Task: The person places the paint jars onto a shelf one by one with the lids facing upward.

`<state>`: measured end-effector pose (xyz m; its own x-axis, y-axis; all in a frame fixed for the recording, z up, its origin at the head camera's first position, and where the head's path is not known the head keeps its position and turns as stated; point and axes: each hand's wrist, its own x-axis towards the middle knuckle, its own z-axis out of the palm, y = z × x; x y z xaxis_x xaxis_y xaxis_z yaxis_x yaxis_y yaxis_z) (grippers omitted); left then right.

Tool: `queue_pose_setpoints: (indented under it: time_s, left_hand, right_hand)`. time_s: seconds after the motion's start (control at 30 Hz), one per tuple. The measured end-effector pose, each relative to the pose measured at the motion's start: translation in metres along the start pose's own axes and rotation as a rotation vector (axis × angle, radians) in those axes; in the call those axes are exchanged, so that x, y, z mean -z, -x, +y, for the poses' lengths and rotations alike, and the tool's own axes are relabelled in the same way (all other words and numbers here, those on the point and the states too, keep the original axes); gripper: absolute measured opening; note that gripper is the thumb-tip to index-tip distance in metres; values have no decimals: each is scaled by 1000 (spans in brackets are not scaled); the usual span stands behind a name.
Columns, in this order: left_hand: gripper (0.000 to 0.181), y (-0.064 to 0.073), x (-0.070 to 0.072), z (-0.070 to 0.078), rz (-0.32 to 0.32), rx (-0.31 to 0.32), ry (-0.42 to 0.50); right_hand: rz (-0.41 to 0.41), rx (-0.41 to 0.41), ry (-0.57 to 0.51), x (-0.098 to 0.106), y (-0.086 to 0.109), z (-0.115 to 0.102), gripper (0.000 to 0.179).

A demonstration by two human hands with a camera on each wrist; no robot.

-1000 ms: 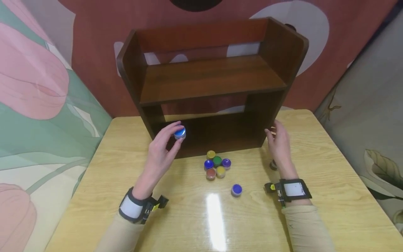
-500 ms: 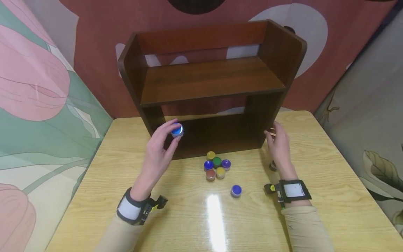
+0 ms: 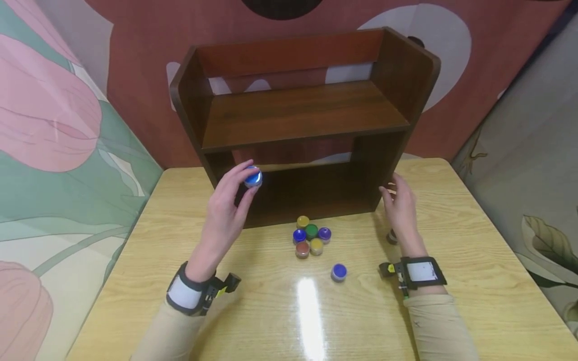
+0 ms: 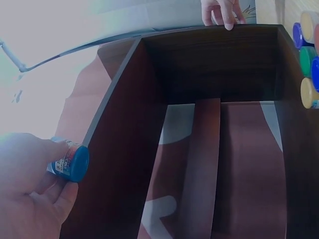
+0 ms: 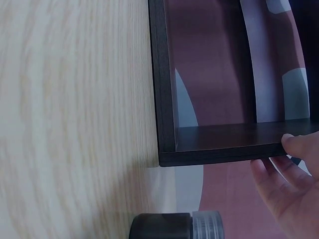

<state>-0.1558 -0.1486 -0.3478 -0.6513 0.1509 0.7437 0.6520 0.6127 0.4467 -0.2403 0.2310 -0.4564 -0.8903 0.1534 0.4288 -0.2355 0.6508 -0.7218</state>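
A: What's new with our blue jar (image 3: 254,179)?

B: It's a touch higher than a second ago, hanging before the lower left of our shelf (image 3: 307,113). Not set down, so we'd call it mid-carry.

A: And our hands?

B: Our left hand (image 3: 225,204) pinches the jar, thumb below, fingers over the top. Our right hand (image 3: 402,209) keeps gripping the shelf's right side, thumb at the front edge, fingertips outside. Steadying it, we guess.

The left hand (image 3: 226,205) pinches a blue-topped jar (image 3: 254,178) before the brown shelf unit (image 3: 307,113); the right hand (image 3: 401,210) is beside it. Six jars (image 3: 311,231) cluster on the surface (image 3: 262,286).
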Motion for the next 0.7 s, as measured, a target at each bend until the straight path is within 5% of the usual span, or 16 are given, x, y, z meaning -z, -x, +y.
queue_pose_setpoints:
  time_s: [0.7]
  left_hand:
    - [36,-26,9,10,64,-41,-47]
  right_hand:
    - [-1,-3,2,0,0,1,36]
